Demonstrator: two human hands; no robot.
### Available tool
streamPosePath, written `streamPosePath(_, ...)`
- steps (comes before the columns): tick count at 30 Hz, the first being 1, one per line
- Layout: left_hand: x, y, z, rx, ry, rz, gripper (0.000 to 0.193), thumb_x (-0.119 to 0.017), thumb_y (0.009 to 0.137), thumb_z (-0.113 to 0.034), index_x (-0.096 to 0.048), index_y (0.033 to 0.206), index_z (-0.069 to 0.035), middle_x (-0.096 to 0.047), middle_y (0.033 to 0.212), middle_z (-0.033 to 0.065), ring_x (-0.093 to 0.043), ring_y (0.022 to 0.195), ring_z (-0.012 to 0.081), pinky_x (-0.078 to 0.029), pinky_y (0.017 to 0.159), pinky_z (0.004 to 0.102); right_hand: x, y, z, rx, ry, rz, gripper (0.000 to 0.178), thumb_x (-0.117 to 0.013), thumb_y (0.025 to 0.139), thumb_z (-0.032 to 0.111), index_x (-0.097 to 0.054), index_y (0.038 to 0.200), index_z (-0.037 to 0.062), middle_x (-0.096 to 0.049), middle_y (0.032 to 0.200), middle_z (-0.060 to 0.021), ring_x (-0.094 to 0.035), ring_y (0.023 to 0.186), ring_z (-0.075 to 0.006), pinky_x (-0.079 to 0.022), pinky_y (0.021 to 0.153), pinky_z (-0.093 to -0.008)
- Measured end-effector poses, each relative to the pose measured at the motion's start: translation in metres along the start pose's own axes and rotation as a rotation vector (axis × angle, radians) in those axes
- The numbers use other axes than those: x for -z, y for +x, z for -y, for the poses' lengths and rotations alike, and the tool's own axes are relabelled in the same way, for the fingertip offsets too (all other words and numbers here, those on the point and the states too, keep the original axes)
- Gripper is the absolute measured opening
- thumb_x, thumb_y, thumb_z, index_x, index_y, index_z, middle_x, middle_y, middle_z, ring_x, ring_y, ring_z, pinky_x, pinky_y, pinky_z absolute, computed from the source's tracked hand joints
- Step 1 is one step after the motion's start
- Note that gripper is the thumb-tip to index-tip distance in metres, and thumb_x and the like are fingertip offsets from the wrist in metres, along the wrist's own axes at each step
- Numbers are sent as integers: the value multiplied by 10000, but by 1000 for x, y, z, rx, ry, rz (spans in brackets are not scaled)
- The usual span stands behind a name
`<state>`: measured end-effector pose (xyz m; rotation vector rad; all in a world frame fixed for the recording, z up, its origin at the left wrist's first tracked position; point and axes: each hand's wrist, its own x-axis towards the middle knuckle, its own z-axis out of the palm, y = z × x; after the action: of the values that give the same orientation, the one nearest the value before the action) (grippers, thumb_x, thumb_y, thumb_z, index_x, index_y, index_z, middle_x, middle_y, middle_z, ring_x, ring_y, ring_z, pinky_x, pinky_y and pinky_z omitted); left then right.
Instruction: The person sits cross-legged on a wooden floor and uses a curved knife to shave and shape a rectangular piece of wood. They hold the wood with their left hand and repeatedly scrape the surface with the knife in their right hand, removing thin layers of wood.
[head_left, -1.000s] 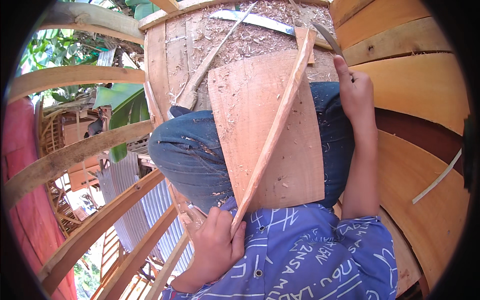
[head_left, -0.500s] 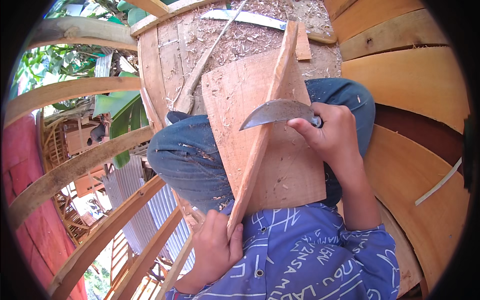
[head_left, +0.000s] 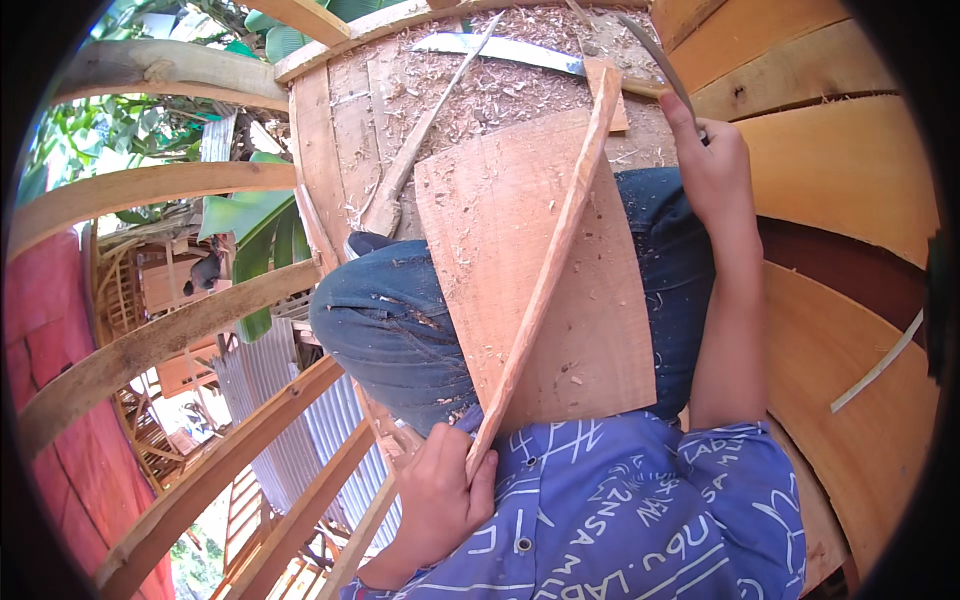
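Note:
My left hand (head_left: 447, 497) is closed round the near end of a long, narrow wooden stick (head_left: 548, 280). The stick slants up and to the right across a flat wooden board (head_left: 590, 330) that lies over my lap. My right hand (head_left: 713, 160) grips the handle of a curved knife (head_left: 655, 55), out past the board at the upper right. The knife is apart from the stick, its blade pointing away and to the left. Most of the handle is hidden in my fingers. Some wood chips lie on the board and on my trousers.
Wood shavings (head_left: 530, 85) cover the floor ahead, where a long machete-like blade (head_left: 500, 46) and a thin tapered stick (head_left: 420, 140) lie. Curved wooden planks (head_left: 820, 160) wall the right side. Spaced wooden rails (head_left: 190, 300) run along the left, with corrugated sheets and leaves beyond.
My right hand has moved the curved knife off the stick, away from me and to the right. The left hand still holds the stick's near end.

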<state>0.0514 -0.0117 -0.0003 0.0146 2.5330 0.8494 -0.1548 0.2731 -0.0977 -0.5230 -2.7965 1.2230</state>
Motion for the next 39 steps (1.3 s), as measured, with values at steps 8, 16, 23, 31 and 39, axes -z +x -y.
streamPosePath(8, -1, 3, 2, 12, -138, -83, 217, -714, 764, -74, -503, 778, -30, -502, 659, 135, -542, 548, 312, -408, 493, 367, -28, -58, -18, -120, 384, 264, 487, -557, 968, 378, -521, 645, 15, -397, 532, 33, -327, 502, -57, -279, 456, -283)
streamPosePath(16, 3, -4, -3, -109, -69, -231, 254, -756, 723, -71, -505, 743, -40, -482, 679, 99, -531, 553, 272, -372, 470, 372, -37, -111, 23, -162, 916, 573, 512, -592, 922, 511, -494, 1095, 40, -373, 539, 66, -338, 405, -29, -290, 372, -193)
streamPosePath(23, 6, -1, -5, -219, 139, -335, 212, -716, 728, -48, -511, 776, -25, -486, 742, 105, -555, 656, 264, -427, 531, 376, -49, -129, 77, -200, 987, 447, 446, -665, 891, 352, -461, 1125, 31, -465, 630, 30, -393, 427, -28, -329, 368, -190)
streamPosePath(31, -7, 10, -6, -220, 15, -195, 469, -761, 737, -225, -549, 1091, -3, -541, 1096, 174, -570, 1007, 345, -486, 834, 417, -51, -103, 58, -343, 1137, 424, 145, -599, 841, 139, -533, 876, 15, -471, 581, 44, -391, 408, -13, -342, 348, -174)
streamPosePath(39, -25, 0, 23, 29, -41, 41, 1152, -810, 666, -479, -155, 1480, 6, -292, 1468, 302, -277, 1382, 450, -234, 1136, 497, -46, -96, 40, -398, 1031, 359, 124, -589, 841, 127, -527, 865, 22, -431, 546, 52, -396, 401, -13, -351, 336, -175)
